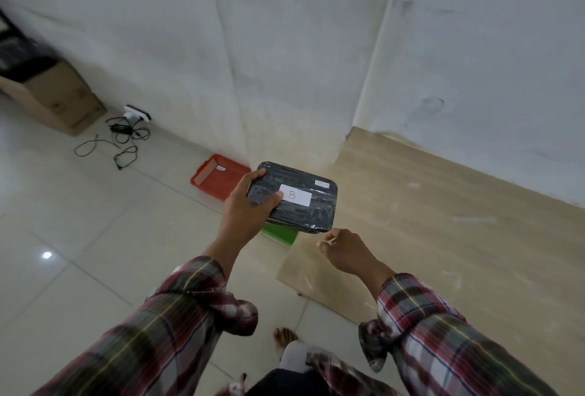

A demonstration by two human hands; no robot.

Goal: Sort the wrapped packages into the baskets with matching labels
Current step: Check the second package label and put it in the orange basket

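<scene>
Black film-wrapped rectangular package (294,197) labelled B, stiff, light, likely slippery, clamped at its short end in left hand (245,210) above green basket (280,232); right hand (345,253) loosely curled, empty.

Dim, soft light; glare spot on floor tiles (47,255); wide-angle bending.
</scene>
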